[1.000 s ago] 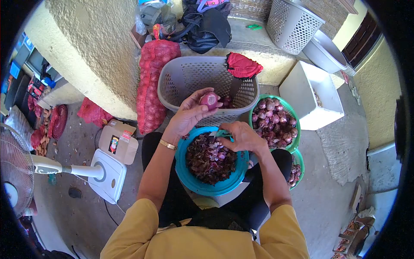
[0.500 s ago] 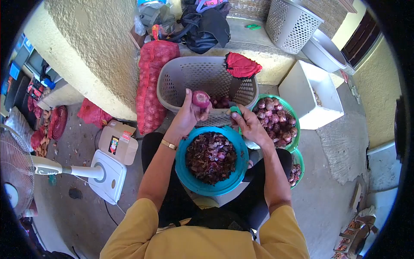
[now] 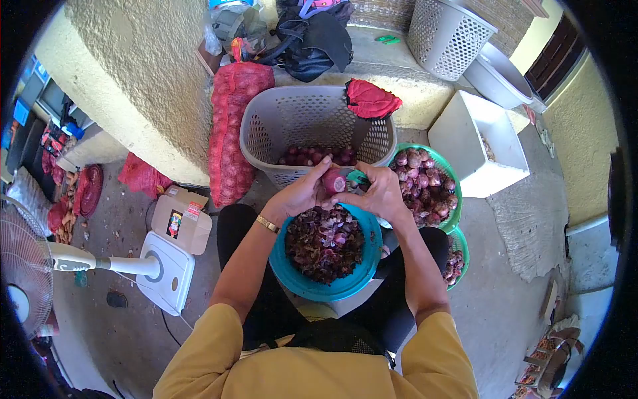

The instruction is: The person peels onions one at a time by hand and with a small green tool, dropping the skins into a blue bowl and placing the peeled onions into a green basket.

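Observation:
A red onion [image 3: 333, 181] is held in my left hand [image 3: 302, 193], above the back rim of a blue basin [image 3: 281, 271] full of onion skins [image 3: 323, 244]. My right hand [image 3: 380, 190] is closed on a small green-handled tool [image 3: 358, 178] and meets the onion from the right; the tool's blade is hard to make out. Behind my hands stands a grey perforated basket [image 3: 292, 106] with onions [image 3: 312, 155] at its bottom and a red cloth [image 3: 372, 100] over its rim. To the right, a green basket [image 3: 456, 199] holds more onions.
A red net sack [image 3: 234, 133] of onions stands left of the grey basket. A white box [image 3: 465, 143] is at the right, a smaller green basket [image 3: 465, 256] by my right knee. At the left are a cardboard box [image 3: 178, 219] and a fan [image 3: 126, 263].
My hands have come together above the basin. The onion has moved right and down, and the green tool now meets it. More onions in the grey basket show.

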Demonstrator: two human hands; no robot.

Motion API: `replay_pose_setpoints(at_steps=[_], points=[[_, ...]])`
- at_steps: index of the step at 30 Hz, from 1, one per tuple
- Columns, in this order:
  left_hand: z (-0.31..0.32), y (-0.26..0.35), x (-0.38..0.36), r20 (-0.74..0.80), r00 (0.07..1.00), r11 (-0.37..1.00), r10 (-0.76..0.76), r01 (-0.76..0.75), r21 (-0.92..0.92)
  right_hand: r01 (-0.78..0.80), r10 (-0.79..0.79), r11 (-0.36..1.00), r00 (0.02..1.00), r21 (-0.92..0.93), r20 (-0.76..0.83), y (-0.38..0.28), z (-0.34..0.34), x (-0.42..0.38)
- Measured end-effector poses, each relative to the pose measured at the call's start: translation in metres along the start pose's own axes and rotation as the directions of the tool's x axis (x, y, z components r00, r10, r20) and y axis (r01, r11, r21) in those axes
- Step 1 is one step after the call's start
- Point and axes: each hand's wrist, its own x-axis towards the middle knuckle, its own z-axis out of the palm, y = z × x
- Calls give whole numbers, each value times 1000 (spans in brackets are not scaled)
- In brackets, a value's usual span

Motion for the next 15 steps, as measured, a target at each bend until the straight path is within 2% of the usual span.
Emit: replay_pose_setpoints(at_steps=[5,7,8,10,15], points=[[-16,-5,4,97,995,999,-12,8,42,-2,3,996,1000,-94,7,-3,-3,0],[-23,-8,8,48,999,983,-14,5,183,10,-9,993,1000,-122,7,-4,-3,0],[-22,-8,8,47,999,983,-14,5,183,25,-25,989,1000,-148,7,-5,-3,0],[-18,-10,10,-138,990,962,-25,61,267,40,-41,987,999,-153,-2,-9,-2,2],[-17,-18,18,-225,974,961,17,46,273,35,-36,986,999,-166,1,-8,-2,1]])
